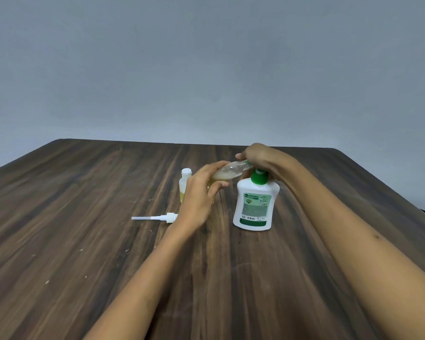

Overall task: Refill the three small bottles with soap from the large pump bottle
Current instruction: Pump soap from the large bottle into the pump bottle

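Note:
The large white pump bottle with a green collar stands upright on the wooden table. My right hand rests on top of its pump head, fingers curled over it. My left hand holds a small clear bottle tilted almost flat, its open neck up against the pump's spout; some yellowish soap lies in its lower end. A second small bottle with a white cap stands behind my left hand, with a little yellow liquid at its bottom. A third small bottle is not visible.
A white spray-pump cap with its long dip tube lies flat on the table, left of my left wrist. A plain grey wall rises behind the table's far edge.

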